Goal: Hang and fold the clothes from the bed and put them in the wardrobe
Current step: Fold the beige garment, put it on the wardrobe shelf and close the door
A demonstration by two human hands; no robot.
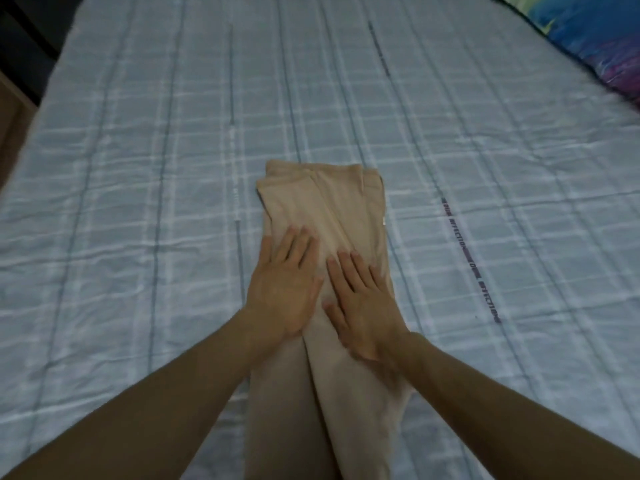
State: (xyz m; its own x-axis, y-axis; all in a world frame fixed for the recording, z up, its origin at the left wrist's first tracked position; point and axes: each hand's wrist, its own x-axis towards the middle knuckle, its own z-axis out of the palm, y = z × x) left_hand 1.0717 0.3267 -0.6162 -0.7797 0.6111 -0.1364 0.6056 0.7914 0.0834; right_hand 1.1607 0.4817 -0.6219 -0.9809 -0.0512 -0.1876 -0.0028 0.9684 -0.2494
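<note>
Two bare forearms are reaching in from the bottom edge, angling toward each other over a bed. Between them, a long beige garment (322, 216), most likely a pair of trousers laid lengthwise, is running from the near edge of the bed away toward the middle. Its near part is showing two overlapping lengths of cloth with a seam or fold line between them.

Further along, both hands are lying flat on the cloth, palms down. The left hand (287, 289) is resting on the garment's left side, fingers spread and stretched out straight, its outer edge reaching just past the cloth's border. The right hand (360, 306) is sitting just beside it on the right side, fingers likewise extended and slightly fanned. Neither hand is gripping anything; they are pressing on the fabric with open palms.

Beyond the fingertips, the garment is ending in a squared, layered end, where several edges of cloth are stacked together.

Underneath everything, a pale blue bedspread (138, 168) with white checks and thin dark stripes is covering the bed, slightly wrinkled. A narrow dark strip with small lettering, too blurred to read, is running along it to the right of the garment.

At the far right corner, a brightly coloured pillow (588, 39) in blue, green and purple is lying on the bedspread, well apart from the garment.
</note>
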